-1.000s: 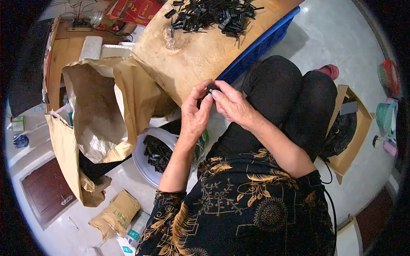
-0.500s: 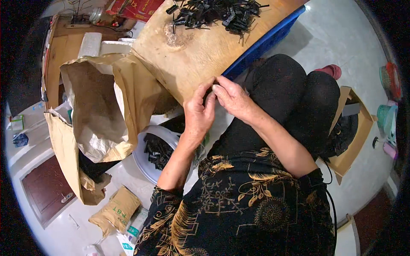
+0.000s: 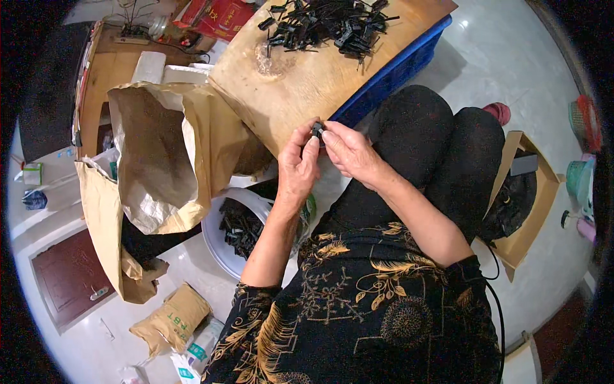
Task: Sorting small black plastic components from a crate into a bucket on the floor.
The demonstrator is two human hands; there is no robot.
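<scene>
The left grip (image 3: 299, 165) and right grip (image 3: 352, 153) together pinch a small black plastic piece (image 3: 317, 130), partly hidden, its exact shape hard to tell; it is near the edge of the pale brown wooden surface (image 3: 288, 96); a loose heap of thin black plastic parts (image 3: 326, 27) lies farther along; a round white plastic bucket (image 3: 213, 240) stands leftward.

Item: 1 black part (image 3: 317, 130), small and compact, dark all over; held aloft, pinched between left hand (image 3: 298, 168) and right hand (image 3: 352, 153). Partly covered; finer shape and tilt unreadable from where I stand.
</scene>
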